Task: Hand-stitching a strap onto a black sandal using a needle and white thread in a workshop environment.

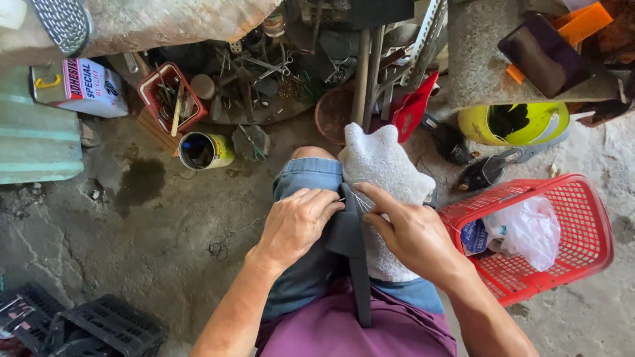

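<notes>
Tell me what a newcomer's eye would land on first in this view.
Dead centre, the left hand and right hand pinch thin wires at the end of a dark strap, over a white towel on the person's knee. To the right, a red plastic basket holding a white bag stands out from the grey floor. Above lies a heap of metal tools.

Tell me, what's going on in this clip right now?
A seated person works on a dark strap-like piece laid over a white towel on their knee. The left hand presses the piece down; the right hand pinches thin wires at its upper end. A red basket holding plastic bags sits to their right, and a small yellow can stands on the concrete floor ahead.
</notes>
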